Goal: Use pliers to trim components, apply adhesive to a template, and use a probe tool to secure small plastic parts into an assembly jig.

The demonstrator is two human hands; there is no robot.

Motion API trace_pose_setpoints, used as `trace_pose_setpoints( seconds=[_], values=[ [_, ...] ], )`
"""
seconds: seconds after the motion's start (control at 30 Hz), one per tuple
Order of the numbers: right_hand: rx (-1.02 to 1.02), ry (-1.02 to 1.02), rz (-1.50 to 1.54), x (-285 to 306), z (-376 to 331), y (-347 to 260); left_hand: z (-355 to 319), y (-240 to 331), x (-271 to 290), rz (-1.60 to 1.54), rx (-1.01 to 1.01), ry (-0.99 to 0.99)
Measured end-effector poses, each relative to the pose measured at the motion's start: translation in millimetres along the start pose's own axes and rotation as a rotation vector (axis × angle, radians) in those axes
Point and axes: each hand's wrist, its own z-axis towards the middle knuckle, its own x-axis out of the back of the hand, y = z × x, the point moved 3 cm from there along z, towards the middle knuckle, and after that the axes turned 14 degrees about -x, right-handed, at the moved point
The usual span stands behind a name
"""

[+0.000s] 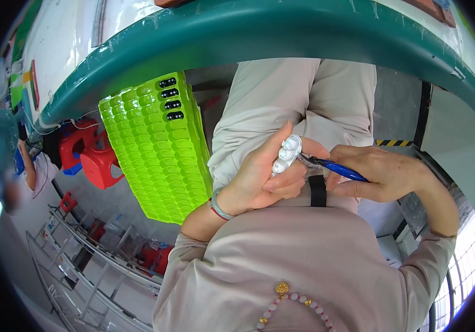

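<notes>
My left hand [259,180] is closed around a small white plastic part [288,152] with several rounded bumps on it, held above my lap. In my right hand [387,172] is a pair of blue-handled pliers [342,170], gripped by the handles. Their dark jaws meet the right edge of the white part, beside my left fingers. Whether the jaws are closed on it I cannot tell. To the left stands a bright green moulded tray [149,149] with rows of scalloped pockets. Several small black pieces with pale dots [170,99] sit in its upper right pockets.
A white table with a thick green edge [237,34] curves across the top. Red stools [102,165] stand beyond the tray, with a metal rack [91,260] at lower left. Another person's arm [28,165] shows at far left. Yellow-black floor tape [393,143] lies at right.
</notes>
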Motion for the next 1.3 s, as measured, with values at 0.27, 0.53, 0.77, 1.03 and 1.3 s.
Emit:
trace_pose_setpoints(
  seconds=[0.27, 0.53, 0.77, 1.03, 1.3],
  values=[
    [0.041, 0.660, -0.122, -7.4, -19.6, -8.8, 2.2, 11.3, -12.0, 0.045, -0.191, 0.105],
    [0.035, 1.014, -0.647, -18.7, -4.5, -25.4, -4.9, 23.9, -35.9, 0.046, -0.219, 0.028],
    [0.035, 1.016, -0.825, -19.5, -0.3, -31.1, -5.0, 23.7, -42.8, 0.110, -0.281, -0.001],
    [0.023, 0.966, -0.661, -22.9, 0.5, -35.5, 0.5, 22.0, -36.3, 0.391, -0.561, -0.008],
    [0.029, 0.807, -0.439, -25.0, -1.3, -39.1, -0.9, 23.9, -32.2, 0.733, -0.717, 0.093]
  ],
)
